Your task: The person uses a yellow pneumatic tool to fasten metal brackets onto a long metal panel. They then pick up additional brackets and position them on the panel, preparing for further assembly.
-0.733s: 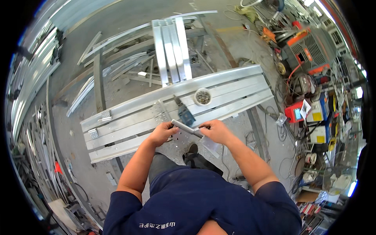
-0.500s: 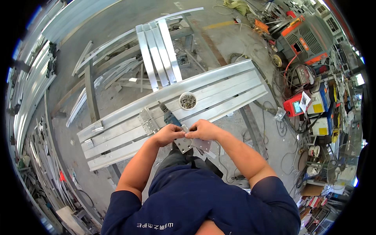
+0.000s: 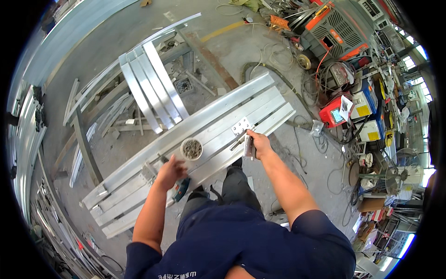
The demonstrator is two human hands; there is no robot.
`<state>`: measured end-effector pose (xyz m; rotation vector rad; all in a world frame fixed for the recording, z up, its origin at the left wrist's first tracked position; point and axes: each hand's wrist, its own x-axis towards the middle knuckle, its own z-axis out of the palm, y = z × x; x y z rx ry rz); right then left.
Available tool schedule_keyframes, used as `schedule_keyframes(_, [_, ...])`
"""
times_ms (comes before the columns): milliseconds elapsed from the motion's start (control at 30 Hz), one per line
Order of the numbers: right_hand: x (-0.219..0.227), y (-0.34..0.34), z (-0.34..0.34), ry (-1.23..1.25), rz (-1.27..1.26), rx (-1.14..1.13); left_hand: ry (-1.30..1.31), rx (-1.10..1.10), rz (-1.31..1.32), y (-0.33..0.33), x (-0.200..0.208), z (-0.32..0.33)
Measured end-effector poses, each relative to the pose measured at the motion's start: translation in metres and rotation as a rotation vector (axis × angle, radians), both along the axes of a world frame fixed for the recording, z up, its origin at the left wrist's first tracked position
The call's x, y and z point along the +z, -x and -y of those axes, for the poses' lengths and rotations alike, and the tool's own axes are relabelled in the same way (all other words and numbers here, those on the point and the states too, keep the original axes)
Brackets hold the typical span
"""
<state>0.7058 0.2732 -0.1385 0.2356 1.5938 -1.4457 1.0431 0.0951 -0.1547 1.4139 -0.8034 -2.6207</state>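
My right hand (image 3: 261, 145) is closed on a small metal bracket (image 3: 249, 149) at the near edge of the silvery slotted metal profiles (image 3: 218, 116). Just beyond it a perforated metal plate (image 3: 240, 125) lies on the profiles. My left hand (image 3: 171, 174), slightly blurred, is over the profiles with its fingers apart and seems to hold nothing. Partly beneath that hand lies a dark teal power drill (image 3: 180, 189). A white tub of small metal fasteners (image 3: 191, 149) stands to its right. Left of the hand rests another perforated plate (image 3: 148, 172), partly hidden by it.
Long metal strips (image 3: 155, 88) lean across a frame beyond the profiles. Small brackets (image 3: 101, 189) sit at their left end. On the right are an orange-and-grey machine (image 3: 337, 35), a red box (image 3: 332, 113) and loose cables (image 3: 302, 125) on the floor.
My hands, together before at the brackets near my body, have parted. The right has carried a bracket to the right onto the profiles; the left has moved left, over the drill. The view has shifted.
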Motion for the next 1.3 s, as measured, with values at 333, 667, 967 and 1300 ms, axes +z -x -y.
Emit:
schedule_keyframes(333, [-0.165, 0.207, 0.105, -0.225, 0.102, -0.242, 0.115, 0.225, 0.919, -0.128, -0.051, -0.099])
schedule_keyframes(667, [-0.272, 0.290, 0.156, -0.578, -0.244, 0.146, -0.157, -0.114, 0.991, -0.032, 0.035, -0.213])
schedule_keyframes(967, [-0.268, 0.302, 0.149, -0.634, -0.305, 0.378, 0.124, 0.065, 0.857, 0.055, 0.037, -0.148])
schedule_keyframes(1300, [-0.238, 0.248, 0.106, -0.299, -0.347, 0.969, 0.074, 0.001, 0.880, 0.057, 0.033, -0.189])
